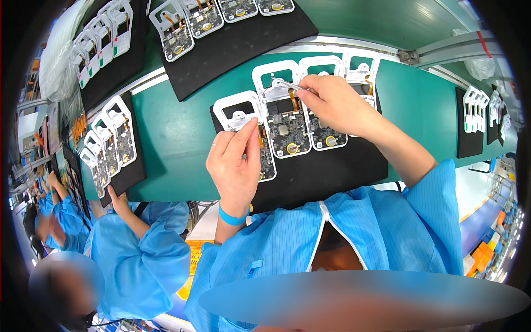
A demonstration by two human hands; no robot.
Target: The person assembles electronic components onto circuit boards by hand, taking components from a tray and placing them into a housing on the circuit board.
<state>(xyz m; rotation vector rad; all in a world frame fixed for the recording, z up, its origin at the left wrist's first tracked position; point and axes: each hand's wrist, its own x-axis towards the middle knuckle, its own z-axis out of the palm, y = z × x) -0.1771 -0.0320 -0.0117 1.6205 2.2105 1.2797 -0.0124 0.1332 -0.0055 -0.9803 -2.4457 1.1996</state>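
My right hand (332, 105) grips metal tweezers (293, 86). Their tip reaches the upper part of a white plastic housing (276, 63), which holds a dark circuit board (283, 130), an amber flex cable (293, 101) and a yellow-ringed round part (292, 148). My left hand (237, 160), with a blue wristband (232, 217), is at the leftmost housing (235, 99). Its index finger and thumb come together at that housing's right side; whatever is between them is too small to make out. More housings of this kind stand to the right, partly behind my right hand.
A black mat (310, 180) lies under the housings on the green bench (171, 138). Further filled mats sit at the back (243, 50), left (130, 169) and far right (469, 141). At the left, a co-worker's hand (118, 200) touches a mat. A metal rail (381, 52) crosses behind.
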